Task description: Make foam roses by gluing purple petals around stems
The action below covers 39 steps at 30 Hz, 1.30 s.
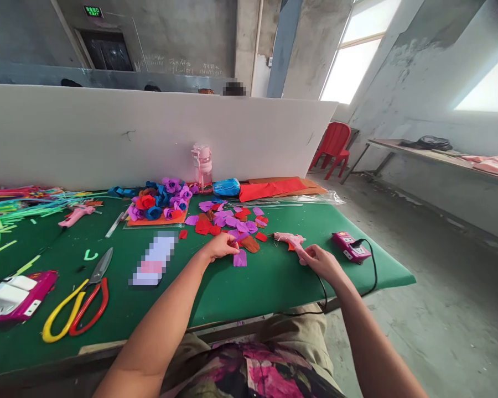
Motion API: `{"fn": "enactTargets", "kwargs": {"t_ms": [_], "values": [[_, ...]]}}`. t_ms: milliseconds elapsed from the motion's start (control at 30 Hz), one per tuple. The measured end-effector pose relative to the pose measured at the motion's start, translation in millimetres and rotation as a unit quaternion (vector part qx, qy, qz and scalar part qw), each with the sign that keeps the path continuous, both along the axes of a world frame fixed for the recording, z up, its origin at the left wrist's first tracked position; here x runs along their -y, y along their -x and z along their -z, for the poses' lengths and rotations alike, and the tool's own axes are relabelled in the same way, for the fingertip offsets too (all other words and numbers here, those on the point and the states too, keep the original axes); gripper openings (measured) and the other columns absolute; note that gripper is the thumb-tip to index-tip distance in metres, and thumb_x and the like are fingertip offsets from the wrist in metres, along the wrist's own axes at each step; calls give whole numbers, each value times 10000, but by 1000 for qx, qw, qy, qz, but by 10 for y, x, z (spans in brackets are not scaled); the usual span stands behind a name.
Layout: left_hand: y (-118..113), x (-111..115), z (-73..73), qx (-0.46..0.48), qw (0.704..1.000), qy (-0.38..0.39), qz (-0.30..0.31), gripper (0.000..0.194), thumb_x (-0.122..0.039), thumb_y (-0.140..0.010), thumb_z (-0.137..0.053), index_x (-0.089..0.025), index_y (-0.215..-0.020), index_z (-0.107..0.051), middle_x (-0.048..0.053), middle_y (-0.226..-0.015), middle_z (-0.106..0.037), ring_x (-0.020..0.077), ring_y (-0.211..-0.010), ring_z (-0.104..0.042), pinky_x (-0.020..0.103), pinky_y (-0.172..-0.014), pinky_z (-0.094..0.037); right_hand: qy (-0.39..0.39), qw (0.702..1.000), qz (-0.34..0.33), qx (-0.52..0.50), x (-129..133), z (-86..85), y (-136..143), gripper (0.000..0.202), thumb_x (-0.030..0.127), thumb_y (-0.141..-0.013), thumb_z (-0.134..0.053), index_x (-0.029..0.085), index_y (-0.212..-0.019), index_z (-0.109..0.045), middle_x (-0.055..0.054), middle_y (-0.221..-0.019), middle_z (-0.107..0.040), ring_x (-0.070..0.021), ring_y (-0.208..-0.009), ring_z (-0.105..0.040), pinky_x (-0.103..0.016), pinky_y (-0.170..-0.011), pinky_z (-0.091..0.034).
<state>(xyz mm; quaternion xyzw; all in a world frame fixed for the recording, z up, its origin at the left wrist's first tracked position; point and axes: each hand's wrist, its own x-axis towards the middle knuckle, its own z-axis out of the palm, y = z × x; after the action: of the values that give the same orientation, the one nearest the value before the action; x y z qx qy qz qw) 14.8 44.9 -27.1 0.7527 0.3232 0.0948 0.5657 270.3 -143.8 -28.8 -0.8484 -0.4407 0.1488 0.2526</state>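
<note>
My left hand [223, 246] pinches a purple petal [241, 237] at the near edge of a spread of purple, red and brown petals [219, 218]. Just below its fingertips, another purple petal [240, 258] lies flat on the green table [249, 293]. To the right, my right hand [319, 261] is closed on the handle of a pink glue gun [290, 240], whose nozzle points left toward the petals. A black cord hangs below my right hand.
Red-and-yellow scissors [89, 296], a blurred-out flat item [154, 258] and a second pink glue gun [77, 215] lie left. Paper flowers [161, 200] and a pink bottle [202, 167] stand behind. Purple power strips [351, 247] sit at both sides. A white panel [157, 138] rises behind.
</note>
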Motion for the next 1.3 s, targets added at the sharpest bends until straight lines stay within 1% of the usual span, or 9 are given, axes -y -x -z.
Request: {"fn": "enactTargets", "kwargs": {"t_ms": [200,333,433,533,700,800,967,1067,1300], "values": [[2,-20,24,-13,1000,-11,-13,172,-256,-530,-649,-125,-608,-570,-20,-568,-551,92,-530,-469,201,-497,-317,53,999,-11,0,-151,78,-70,272,451,-689,-568,199,-591,-537,-6,-541,-618,-141,-504,-522,-245,-477,-306],[-1,-26,29,-22,999,-17,-17,146,-233,-530,-641,-123,-594,-569,-16,-560,-553,84,-507,-449,200,-476,-302,7,987,5,-160,-120,-56,13,336,490,-671,-611,194,-565,-493,-7,-506,-584,-124,-453,-493,-244,-443,-355],[0,-32,37,-30,999,-24,-24,143,-226,-524,-651,-122,-583,-572,-15,-546,-553,77,-484,-423,200,-459,-289,-94,924,6,-371,-38,-140,196,347,512,-660,-655,190,-712,-534,-32,-673,-649,-129,-529,-561,-265,-514,-467],[0,-27,35,-38,998,-28,-32,140,-217,-516,-660,-126,-571,-570,-24,-520,-537,74,-473,-412,197,-446,-281,-206,859,5,-468,24,-155,413,356,433,-634,-729,202,-854,-572,-7,-716,-642,-113,-591,-587,-240,-579,-503],[-14,0,13,-61,997,-28,-37,135,-211,-521,-649,-138,-557,-542,-44,-460,-476,66,-414,-368,193,-390,-222,-182,797,-14,-576,38,-128,716,306,457,-680,-677,196,-819,-596,-4,-677,-593,-72,-431,-448,-196,-341,-357],[-19,5,23,-65,997,-27,-35,131,-205,-529,-642,-143,-559,-532,-47,-456,-469,58,-392,-347,191,-373,-204,-159,816,-33,-555,40,-176,843,315,494,-754,-578,219,-905,-600,-12,-728,-634,-62,-380,-374,-205,-312,-299],[-19,-20,76,-60,998,-19,-27,164,-229,-537,-659,-146,-572,-522,-55,-453,-458,47,-371,-323,190,-360,-178,-123,855,-94,-496,51,-359,985,277,396,-723,-637,208,-924,-605,-17,-776,-662,-101,-508,-514,-209,-433,-385],[-16,-32,95,-56,998,-11,-19,191,-244,-541,-672,-148,-580,-511,-61,-454,-449,36,-349,-293,193,-353,-156,-120,867,-104,-473,42,-420,1036,318,413,-737,-621,194,-967,-600,-16,-744,-648,-82,-471,-452,-196,-410,-327],[-14,-28,90,-52,998,-17,-8,180,-206,-553,-649,-153,-583,-480,-46,-512,-501,34,-348,-315,197,-347,-166,-88,916,-165,-355,20,-276,1026,323,490,-786,-548,183,-879,-587,29,-604,-528,-70,-437,-351,-204,-404,-273]]}}
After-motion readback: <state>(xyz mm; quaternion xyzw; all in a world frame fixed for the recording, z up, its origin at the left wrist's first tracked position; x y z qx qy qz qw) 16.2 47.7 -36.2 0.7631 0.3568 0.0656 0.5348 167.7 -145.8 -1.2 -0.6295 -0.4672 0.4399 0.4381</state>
